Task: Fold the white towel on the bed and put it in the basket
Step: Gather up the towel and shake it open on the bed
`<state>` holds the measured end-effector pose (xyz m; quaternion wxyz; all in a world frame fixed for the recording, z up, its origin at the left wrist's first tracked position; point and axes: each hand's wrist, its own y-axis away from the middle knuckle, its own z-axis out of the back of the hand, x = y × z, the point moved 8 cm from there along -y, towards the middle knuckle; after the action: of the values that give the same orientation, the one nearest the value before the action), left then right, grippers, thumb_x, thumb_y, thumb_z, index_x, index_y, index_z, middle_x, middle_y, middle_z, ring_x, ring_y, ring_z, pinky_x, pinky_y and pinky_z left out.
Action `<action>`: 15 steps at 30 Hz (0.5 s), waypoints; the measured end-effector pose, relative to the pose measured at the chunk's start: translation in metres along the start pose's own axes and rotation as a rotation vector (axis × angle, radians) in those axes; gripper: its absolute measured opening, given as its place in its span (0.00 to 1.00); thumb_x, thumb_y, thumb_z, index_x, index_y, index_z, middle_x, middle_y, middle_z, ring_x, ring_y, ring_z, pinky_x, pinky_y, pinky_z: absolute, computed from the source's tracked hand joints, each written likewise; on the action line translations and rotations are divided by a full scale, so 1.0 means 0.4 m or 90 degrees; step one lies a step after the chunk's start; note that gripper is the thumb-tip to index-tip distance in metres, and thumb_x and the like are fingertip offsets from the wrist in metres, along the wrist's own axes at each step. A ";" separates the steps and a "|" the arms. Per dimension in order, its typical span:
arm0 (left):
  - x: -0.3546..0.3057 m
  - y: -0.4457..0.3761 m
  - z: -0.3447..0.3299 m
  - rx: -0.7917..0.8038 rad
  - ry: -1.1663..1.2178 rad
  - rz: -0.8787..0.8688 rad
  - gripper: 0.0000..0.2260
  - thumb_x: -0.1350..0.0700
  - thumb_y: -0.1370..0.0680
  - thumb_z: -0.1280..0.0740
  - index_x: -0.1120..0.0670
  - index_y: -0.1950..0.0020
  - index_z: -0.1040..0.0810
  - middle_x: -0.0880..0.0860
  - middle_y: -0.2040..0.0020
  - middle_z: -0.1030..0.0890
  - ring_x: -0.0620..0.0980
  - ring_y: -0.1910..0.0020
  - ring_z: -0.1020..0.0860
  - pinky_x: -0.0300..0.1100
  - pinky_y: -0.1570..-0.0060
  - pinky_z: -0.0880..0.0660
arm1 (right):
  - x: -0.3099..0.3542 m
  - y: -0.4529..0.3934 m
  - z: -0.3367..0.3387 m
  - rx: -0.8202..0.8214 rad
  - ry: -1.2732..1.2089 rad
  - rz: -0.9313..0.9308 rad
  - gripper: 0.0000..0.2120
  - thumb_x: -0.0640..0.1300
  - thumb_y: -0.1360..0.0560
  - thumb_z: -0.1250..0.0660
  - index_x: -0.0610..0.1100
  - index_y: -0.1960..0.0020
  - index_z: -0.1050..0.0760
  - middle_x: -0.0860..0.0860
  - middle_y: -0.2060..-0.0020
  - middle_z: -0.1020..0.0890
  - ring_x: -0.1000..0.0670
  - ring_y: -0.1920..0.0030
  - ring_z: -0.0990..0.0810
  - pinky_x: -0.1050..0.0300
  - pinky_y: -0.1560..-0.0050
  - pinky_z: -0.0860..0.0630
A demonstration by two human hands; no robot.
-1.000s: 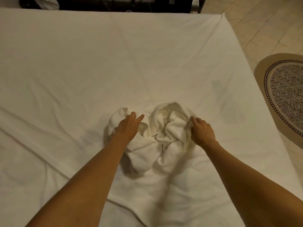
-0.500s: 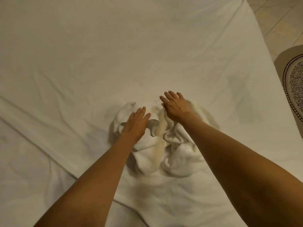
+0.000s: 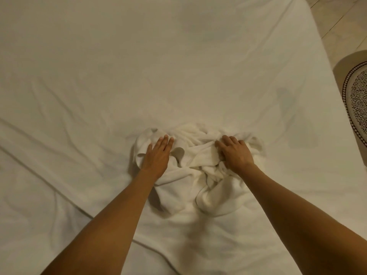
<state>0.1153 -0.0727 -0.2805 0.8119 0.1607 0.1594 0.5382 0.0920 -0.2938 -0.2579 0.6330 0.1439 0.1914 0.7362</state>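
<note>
White towel (image 3: 190, 175) lies crumpled on the bed (image 3: 99, 76); left hand (image 3: 156, 155) rests flat on it, fingers straight; right hand (image 3: 234, 153) grips a fold with curled fingers.

Towel (image 3: 198, 153) plush matt cloth; bed sheet (image 3: 139, 66) smooth creased cloth.

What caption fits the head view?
Both hands, left hand and right hand, on the crumpled white towel atop the bed.

Found no readable text, label, brand, number or sign anywhere.
</note>
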 end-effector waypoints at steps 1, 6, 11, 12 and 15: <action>0.007 0.006 -0.004 0.003 -0.001 -0.004 0.27 0.61 0.18 0.51 0.53 0.22 0.58 0.53 0.20 0.55 0.50 0.21 0.52 0.51 0.26 0.46 | -0.011 0.015 -0.007 -0.006 -0.003 -0.006 0.26 0.43 0.26 0.37 0.48 0.29 0.37 0.45 0.31 0.34 0.42 0.33 0.34 0.49 0.38 0.32; 0.051 0.040 -0.013 0.032 -0.007 -0.040 0.27 0.61 0.18 0.52 0.51 0.22 0.60 0.52 0.21 0.57 0.49 0.21 0.52 0.50 0.27 0.43 | -0.054 0.076 -0.032 -0.004 -0.014 -0.031 0.23 0.39 0.25 0.39 0.46 0.31 0.35 0.43 0.30 0.35 0.41 0.32 0.34 0.48 0.38 0.32; 0.030 0.040 0.019 0.024 0.011 -0.031 0.25 0.64 0.18 0.50 0.55 0.21 0.52 0.56 0.21 0.49 0.52 0.22 0.46 0.49 0.28 0.39 | -0.018 0.081 0.019 -0.102 0.074 -0.010 0.07 0.36 0.36 0.28 0.40 0.58 0.22 0.42 0.59 0.20 0.40 0.59 0.22 0.48 0.53 0.26; 0.022 0.039 0.031 0.010 0.038 -0.023 0.25 0.65 0.19 0.49 0.56 0.22 0.48 0.57 0.22 0.45 0.54 0.23 0.42 0.49 0.29 0.36 | -0.010 0.082 0.029 -0.126 0.089 -0.004 0.10 0.34 0.41 0.26 0.40 0.61 0.23 0.43 0.65 0.21 0.40 0.65 0.23 0.49 0.57 0.25; 0.009 0.042 0.069 -0.041 0.118 0.008 0.21 0.66 0.19 0.46 0.58 0.26 0.36 0.59 0.28 0.31 0.57 0.31 0.31 0.50 0.34 0.31 | -0.005 0.095 0.040 -0.155 0.095 -0.005 0.18 0.33 0.47 0.25 0.40 0.58 0.24 0.44 0.68 0.20 0.41 0.67 0.22 0.51 0.62 0.24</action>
<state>0.1149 -0.0656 -0.2489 0.7951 0.0853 0.2152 0.5606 0.0662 -0.2990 -0.2260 0.6324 0.0102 0.1478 0.7603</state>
